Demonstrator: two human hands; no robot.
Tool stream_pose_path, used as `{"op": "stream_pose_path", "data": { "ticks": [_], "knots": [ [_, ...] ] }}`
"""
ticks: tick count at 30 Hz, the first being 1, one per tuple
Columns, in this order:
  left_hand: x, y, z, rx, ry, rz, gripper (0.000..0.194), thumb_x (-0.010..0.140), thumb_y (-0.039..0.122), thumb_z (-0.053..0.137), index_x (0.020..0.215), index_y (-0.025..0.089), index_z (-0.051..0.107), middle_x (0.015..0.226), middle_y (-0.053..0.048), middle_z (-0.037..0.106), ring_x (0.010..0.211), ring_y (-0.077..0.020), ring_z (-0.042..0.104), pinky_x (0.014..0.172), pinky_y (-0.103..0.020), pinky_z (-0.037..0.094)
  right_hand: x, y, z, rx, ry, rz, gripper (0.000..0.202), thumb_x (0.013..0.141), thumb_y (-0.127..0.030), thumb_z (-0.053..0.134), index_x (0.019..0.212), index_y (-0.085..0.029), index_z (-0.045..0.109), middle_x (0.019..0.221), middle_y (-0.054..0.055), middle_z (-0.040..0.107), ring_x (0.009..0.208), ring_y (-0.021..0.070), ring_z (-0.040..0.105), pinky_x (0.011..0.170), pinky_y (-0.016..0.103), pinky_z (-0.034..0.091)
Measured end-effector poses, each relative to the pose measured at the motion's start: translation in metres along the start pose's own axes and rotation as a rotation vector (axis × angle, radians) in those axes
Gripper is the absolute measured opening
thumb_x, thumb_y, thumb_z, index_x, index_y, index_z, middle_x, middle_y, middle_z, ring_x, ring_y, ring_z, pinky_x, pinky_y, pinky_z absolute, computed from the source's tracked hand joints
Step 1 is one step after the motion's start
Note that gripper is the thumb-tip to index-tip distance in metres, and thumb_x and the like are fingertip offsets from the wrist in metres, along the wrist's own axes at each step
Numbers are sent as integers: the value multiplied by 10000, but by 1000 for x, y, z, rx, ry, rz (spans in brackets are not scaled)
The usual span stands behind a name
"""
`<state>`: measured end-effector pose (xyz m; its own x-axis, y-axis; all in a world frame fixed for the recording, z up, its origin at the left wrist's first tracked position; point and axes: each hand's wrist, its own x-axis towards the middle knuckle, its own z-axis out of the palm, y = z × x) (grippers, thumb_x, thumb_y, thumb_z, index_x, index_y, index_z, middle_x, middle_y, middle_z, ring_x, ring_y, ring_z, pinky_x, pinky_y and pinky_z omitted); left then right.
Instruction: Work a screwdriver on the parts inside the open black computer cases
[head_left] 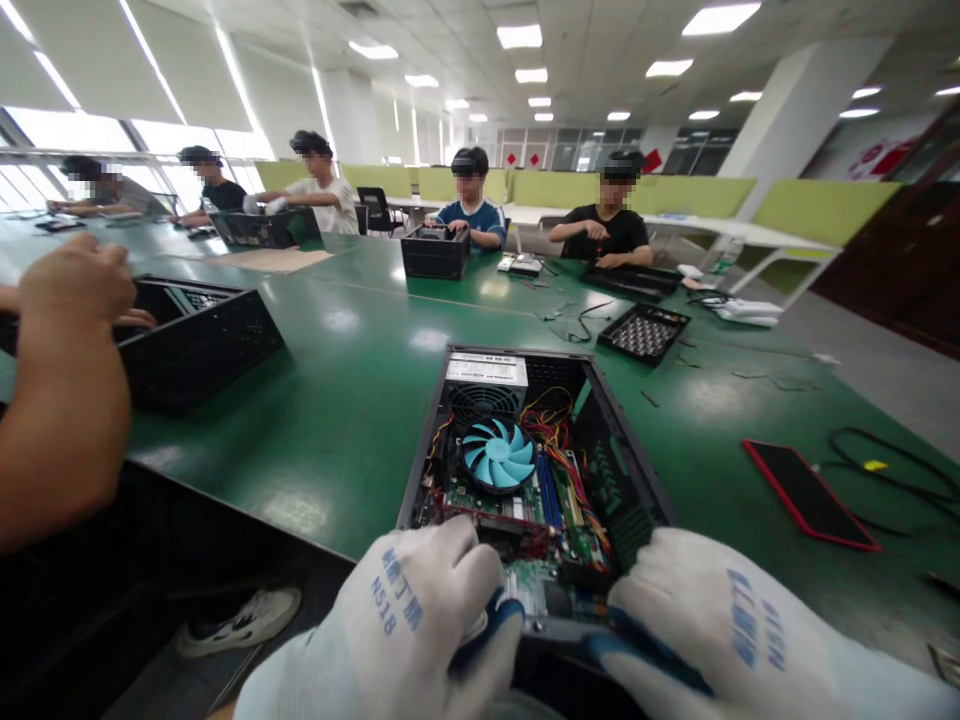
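Note:
An open black computer case [630, 440] lies on the green table before me. Inside it are a fan with light-blue blades [498, 455], a power supply [486, 370], a circuit board [517, 510] and bundled coloured wires [551, 425]. My left hand [431, 600], in a white glove with blue palm, is closed at the near left part of the case, its thumb by the near rim. My right hand [697, 610], gloved alike, is closed round the near right corner. Both hands hide that near edge, and their fingertips are partly out of sight.
To the left, a co-worker's bare hand [79, 280] is over another black case [202, 345]. A red-edged black panel [810, 495] and a black cable [892, 460] lie right. Beyond are a tray of screws or small parts [643, 333] and several seated people with cases across the table.

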<state>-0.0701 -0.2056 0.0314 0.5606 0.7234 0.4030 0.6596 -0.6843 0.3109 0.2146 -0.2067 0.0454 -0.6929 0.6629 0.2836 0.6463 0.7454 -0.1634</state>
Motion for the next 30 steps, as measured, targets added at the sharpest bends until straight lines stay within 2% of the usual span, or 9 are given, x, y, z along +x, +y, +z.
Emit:
{"op": "stream_pose_path", "data": {
  "ticks": [4, 9, 12, 15, 17, 20, 25, 30],
  "knots": [
    [-2, 9, -2, 10, -21, -39, 167, 964, 276, 587, 814, 251, 519, 803, -18, 607, 612, -169, 598, 515, -307, 431, 24, 20, 2, -80, -163, -7, 277, 1030, -490, 577, 921, -290, 734, 867, 74, 760, 745, 238, 681, 673, 389, 475],
    [0, 12, -3, 39, -16, -74, 192, 990, 284, 558, 806, 242, 525, 793, -12, 608, 622, -154, 582, 539, -298, 408, 81, 51, 30, -352, -308, -71, 342, 993, -539, 650, 992, -206, 729, 919, 105, 750, 859, 288, 701, 785, 412, 464],
    [-2, 11, -2, 60, -29, -82, 184, 991, 282, 557, 814, 238, 533, 796, -9, 602, 639, -157, 581, 556, -307, 403, 107, 50, 43, -403, -430, -112, 337, 961, -486, 714, 1050, -163, 741, 986, 141, 766, 940, 314, 723, 831, 424, 474],
    [-3, 10, 0, 78, -42, -87, 190, 990, 306, 567, 816, 239, 534, 805, -9, 596, 637, -165, 574, 553, -320, 387, 121, 43, 51, -414, -491, -134, 184, 955, -336, 717, 978, -156, 745, 951, 145, 779, 904, 298, 739, 811, 410, 481],
    [-4, 10, 1, 76, -53, -90, 187, 992, 310, 568, 821, 240, 538, 814, -10, 594, 641, -169, 574, 557, -326, 381, 126, 40, 54, -409, -504, -151, 71, 946, -197, 671, 924, -173, 734, 900, 122, 779, 853, 270, 740, 772, 386, 476],
    [-3, 10, 1, 75, -43, -96, 187, 992, 311, 570, 823, 242, 530, 814, -8, 588, 639, -171, 573, 559, -324, 369, 127, 40, 52, -403, -508, -176, 132, 926, -113, 615, 951, -183, 723, 885, 109, 774, 837, 257, 734, 738, 372, 467],
    [-2, 11, 0, 67, -8, -93, 187, 980, 288, 570, 808, 244, 510, 804, -4, 586, 618, -167, 566, 550, -323, 359, 113, 50, 37, -402, -482, -172, 130, 919, -236, 630, 966, -179, 737, 889, 117, 767, 803, 271, 728, 702, 374, 462],
    [-1, 12, 0, 59, -9, -86, 185, 972, 285, 583, 806, 242, 515, 798, -7, 589, 612, -166, 560, 533, -316, 344, 97, 71, 26, -425, -446, 56, 258, 957, -388, 597, 883, -203, 761, 843, 144, 782, 778, 299, 743, 715, 398, 488]
  ]
}}
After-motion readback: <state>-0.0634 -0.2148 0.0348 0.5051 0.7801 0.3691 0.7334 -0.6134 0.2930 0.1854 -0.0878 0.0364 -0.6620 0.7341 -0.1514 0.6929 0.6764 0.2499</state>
